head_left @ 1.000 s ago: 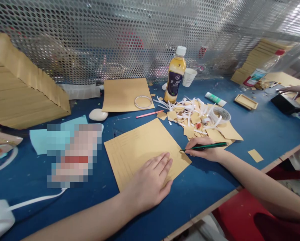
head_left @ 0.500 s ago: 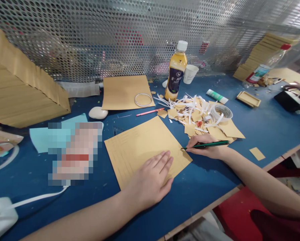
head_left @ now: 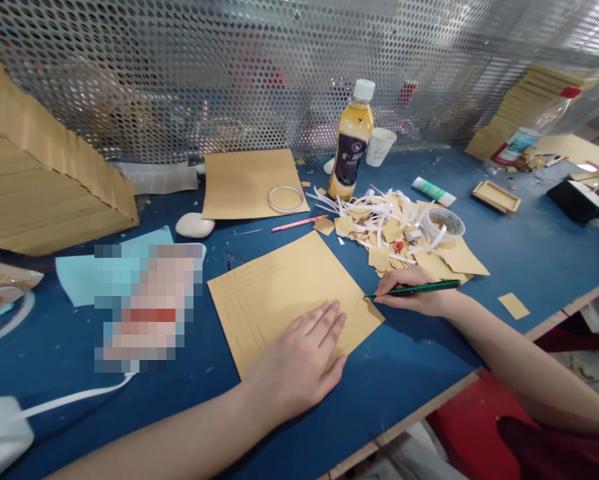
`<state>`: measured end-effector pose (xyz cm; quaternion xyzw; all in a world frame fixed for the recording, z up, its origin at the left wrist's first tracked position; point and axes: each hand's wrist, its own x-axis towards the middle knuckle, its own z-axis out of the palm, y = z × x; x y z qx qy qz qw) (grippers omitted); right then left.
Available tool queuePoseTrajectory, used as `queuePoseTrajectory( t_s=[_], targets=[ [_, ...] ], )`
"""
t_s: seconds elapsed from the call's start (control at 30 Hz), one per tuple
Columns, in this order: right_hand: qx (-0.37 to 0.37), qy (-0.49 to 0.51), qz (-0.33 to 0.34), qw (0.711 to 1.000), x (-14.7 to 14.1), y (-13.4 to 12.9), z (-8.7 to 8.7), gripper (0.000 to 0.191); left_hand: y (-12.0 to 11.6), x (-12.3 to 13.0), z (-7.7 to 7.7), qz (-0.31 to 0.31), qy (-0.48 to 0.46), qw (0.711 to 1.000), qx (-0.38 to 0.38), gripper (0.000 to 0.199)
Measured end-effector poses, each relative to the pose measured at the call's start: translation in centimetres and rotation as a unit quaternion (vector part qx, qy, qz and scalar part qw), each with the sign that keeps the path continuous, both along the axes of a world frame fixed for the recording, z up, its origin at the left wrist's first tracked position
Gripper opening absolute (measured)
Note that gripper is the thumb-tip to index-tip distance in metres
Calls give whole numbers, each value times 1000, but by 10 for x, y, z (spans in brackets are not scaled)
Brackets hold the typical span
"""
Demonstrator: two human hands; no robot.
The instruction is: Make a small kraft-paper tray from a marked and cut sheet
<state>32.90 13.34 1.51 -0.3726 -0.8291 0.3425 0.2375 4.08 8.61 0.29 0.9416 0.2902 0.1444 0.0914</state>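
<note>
At lower centre of the frame, the brown sheet (head_left: 299, 280) is pressed by the flat left hand (head_left: 299, 357), presumably against slipping; the green pencil (head_left: 434, 286) is gripped near its tip by the right hand (head_left: 427, 304), seemingly for control. Scraps (head_left: 392, 231) are heaped right of centre.

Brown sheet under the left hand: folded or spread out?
Spread out: the brown sheet lies flat beneath the left hand, with no fold visible in its uncovered part.
</note>
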Motion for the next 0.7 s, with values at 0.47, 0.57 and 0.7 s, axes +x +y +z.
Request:
queuePoseTrajectory(
  t_s=[0.47, 0.57, 0.7],
  targets=[
    [-39, -12, -4, 999, 7, -4, 7, 9, 0, 0, 0, 0, 5, 1000, -4, 49],
    [-76, 52, -63, 994, 9, -5, 9, 11, -1, 0, -1, 0, 2, 1000, -4, 49],
    [-188, 248, -199, 929, 8, -3, 17, 40, -1, 0, -1, 2, 0, 1000, -4, 48]
  ],
)
